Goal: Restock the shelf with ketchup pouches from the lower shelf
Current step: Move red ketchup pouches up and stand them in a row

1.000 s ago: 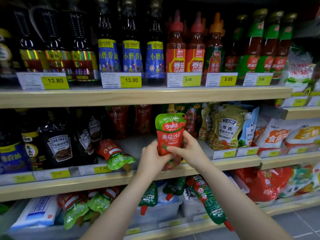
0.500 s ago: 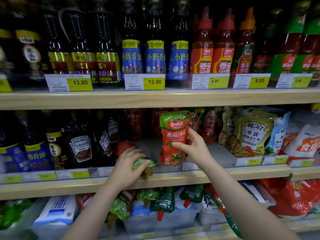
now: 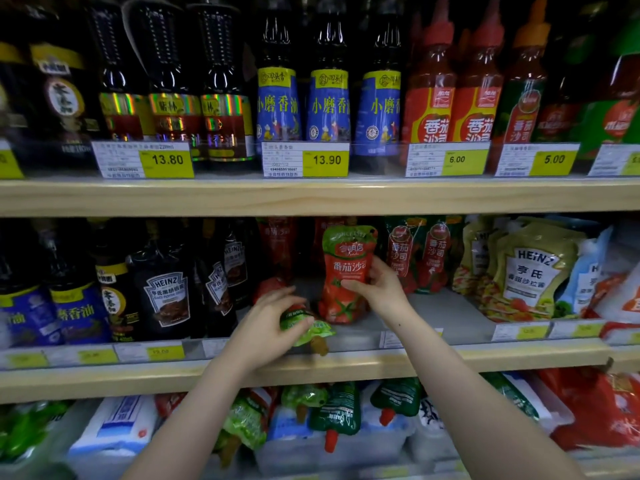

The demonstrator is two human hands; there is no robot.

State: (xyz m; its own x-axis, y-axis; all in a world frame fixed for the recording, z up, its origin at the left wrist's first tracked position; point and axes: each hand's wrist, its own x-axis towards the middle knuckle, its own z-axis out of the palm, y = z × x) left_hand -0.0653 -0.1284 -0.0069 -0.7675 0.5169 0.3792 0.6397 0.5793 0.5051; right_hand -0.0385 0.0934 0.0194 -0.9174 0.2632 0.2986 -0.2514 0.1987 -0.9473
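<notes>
The middle shelf (image 3: pixel 450 358) is the place of the work. On it, near its middle, stands a red ketchup pouch (image 3: pixel 344 275) with a green top, upright, and the right hand (image 3: pixel 377 289) holds it from its right side: the thumb lies on the front of the pouch and the fingers are curled round its right edge. Just left of this pouch and closer to the front edge of the middle shelf lies a second ketchup pouch (image 3: pixel 304 325), flat, with its green end and dark spout pointing over the shelf edge. The left hand (image 3: pixel 273 317) grips it from above, fingers bent around its top; the red part under the hand is mostly hidden, so I cannot tell how far back it reaches. Below the middle shelf, more pouches (image 3: pixel 334 414) lie in clear bins, spouts down. Left of the standing pouch are dark Heinz bottles (image 3: pixel 168 292); right of it are pale Heinz pouches (image 3: pixel 530 271).
</notes>
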